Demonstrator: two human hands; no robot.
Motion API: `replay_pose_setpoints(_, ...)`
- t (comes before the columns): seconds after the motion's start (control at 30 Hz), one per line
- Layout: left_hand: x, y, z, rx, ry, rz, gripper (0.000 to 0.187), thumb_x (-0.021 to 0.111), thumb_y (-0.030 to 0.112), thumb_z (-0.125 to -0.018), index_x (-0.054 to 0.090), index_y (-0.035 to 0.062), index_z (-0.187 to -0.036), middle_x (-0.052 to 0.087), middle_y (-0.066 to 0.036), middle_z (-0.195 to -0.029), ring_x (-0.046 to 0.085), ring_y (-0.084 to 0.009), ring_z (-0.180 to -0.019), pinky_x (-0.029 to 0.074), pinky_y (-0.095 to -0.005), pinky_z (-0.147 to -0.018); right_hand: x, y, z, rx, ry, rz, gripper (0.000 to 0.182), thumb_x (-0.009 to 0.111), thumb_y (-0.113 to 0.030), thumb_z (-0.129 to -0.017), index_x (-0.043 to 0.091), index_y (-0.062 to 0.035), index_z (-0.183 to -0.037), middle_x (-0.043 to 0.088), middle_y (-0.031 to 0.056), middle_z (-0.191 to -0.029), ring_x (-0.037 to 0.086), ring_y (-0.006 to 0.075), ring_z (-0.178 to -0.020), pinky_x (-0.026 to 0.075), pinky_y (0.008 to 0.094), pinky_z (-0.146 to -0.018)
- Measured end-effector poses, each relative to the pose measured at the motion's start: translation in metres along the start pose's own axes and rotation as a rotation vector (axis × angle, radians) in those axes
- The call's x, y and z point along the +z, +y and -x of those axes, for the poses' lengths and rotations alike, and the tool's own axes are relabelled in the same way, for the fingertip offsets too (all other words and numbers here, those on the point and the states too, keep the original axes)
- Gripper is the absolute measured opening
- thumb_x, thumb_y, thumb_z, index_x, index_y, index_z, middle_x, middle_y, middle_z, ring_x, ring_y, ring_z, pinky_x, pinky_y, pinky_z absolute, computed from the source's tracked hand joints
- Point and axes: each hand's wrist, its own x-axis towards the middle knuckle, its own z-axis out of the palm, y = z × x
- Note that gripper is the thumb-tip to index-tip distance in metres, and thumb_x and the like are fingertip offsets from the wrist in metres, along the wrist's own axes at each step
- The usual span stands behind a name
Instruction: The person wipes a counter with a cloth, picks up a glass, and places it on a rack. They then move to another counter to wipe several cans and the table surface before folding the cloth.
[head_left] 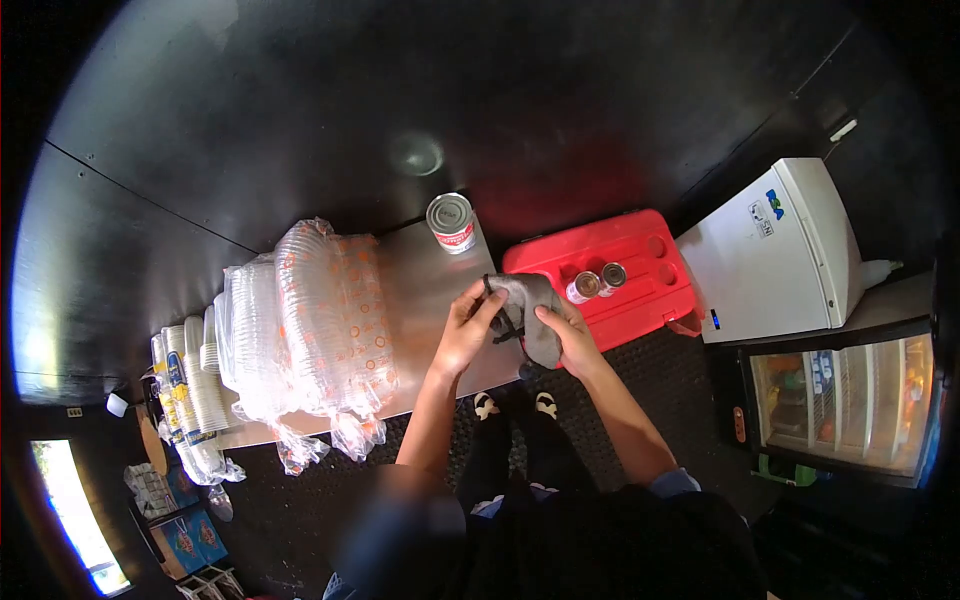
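A grey cloth item (541, 345) with a dark edge and dark straps hangs between my two hands, in front of the steel table's right end. My left hand (467, 325) pinches its dark upper-left edge between thumb and fingers. My right hand (570, 338) is closed on its right side, the thumb lying over the grey fabric. Just above my hands, a large can (451, 224) with a red and white label stands on the steel table (425, 290). Two small cans (598, 283) stand on the red cooler box (640, 300) to the right.
Plastic-wrapped stacks of clear containers (320, 325) and sleeves of cups (190, 385) cover the table's left part. A white freezer (765, 260) stands at the right, above a glass-door fridge (845, 400). A dark wall runs behind the table.
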Motion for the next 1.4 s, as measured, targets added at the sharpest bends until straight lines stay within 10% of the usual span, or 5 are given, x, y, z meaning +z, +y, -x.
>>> replay_pose_setpoints(0.6, 0.207, -0.001, -0.036, 0.239, -0.342, -0.552, 0.018, 0.049, 0.007, -0.090, 0.050, -0.0013, -0.106, 0.052, -0.010, -0.078, 0.051, -0.0131, -0.075, 0.042, -0.0295, -0.069, -0.181, -0.128, 0.069, -0.418, 0.127, 0.697, 0.036, 0.052, -0.015, -0.090, 0.052, -0.0042, -0.125, 0.049, 0.0124, -0.130, 0.045, 0.0240, -0.122, 0.029, 0.0347, -0.106)
replay_pose_setpoints(0.87, 0.219, 0.007, -0.081, 0.158, -0.349, -0.705, 0.018, 0.059, 0.006, -0.085, 0.060, -0.0031, -0.100, 0.065, -0.014, -0.089, 0.061, -0.0158, -0.083, 0.045, -0.0295, -0.076, -0.237, -0.148, 0.034, 0.356, -0.630, 0.842, 0.034, 0.066, 0.000, -0.071, 0.061, 0.0029, -0.104, 0.065, 0.0073, -0.099, 0.057, 0.0121, -0.093, 0.047, 0.0300, -0.080)
replay_pose_setpoints(1.07, 0.182, -0.103, -0.122, 0.084, -0.227, -0.581, 0.018, 0.058, 0.012, -0.088, 0.060, 0.0009, -0.103, 0.064, -0.005, -0.094, 0.059, -0.0131, -0.081, 0.045, -0.0268, -0.073, -0.338, -0.024, 0.059, 0.466, -0.110, 0.121, 0.069, 0.076, -0.012, -0.063, 0.046, -0.0007, -0.124, 0.055, 0.0113, -0.120, 0.051, 0.0189, -0.111, 0.040, 0.0315, -0.097)
replay_pose_setpoints(1.3, 0.116, -0.323, -0.177, -0.054, 0.311, -0.682, 0.060, 0.072, 0.016, -0.077, 0.041, 0.0011, -0.125, 0.052, -0.016, -0.114, 0.057, -0.0267, -0.099, 0.048, -0.0363, -0.083, -0.328, -0.006, 0.027, -0.333, -0.332, 1.748, 0.045, 0.055, -0.006, -0.076, 0.053, -0.0022, -0.121, 0.060, 0.0099, -0.115, 0.053, 0.0126, -0.110, 0.044, 0.0321, -0.092)
replay_pose_setpoints(1.4, 0.120, -0.362, -0.203, 0.123, 0.296, -1.139, 0.088, 0.080, 0.018, -0.065, 0.028, -0.0007, -0.133, 0.039, -0.024, -0.126, 0.046, -0.0375, -0.113, 0.043, -0.0426, -0.095, -0.344, 0.021, 0.031, -0.115, 0.015, 1.109, 0.046, 0.056, -0.004, -0.074, 0.045, -0.0038, -0.118, 0.058, 0.0078, -0.095, 0.057, 0.0146, -0.080, 0.048, 0.0279, -0.070)
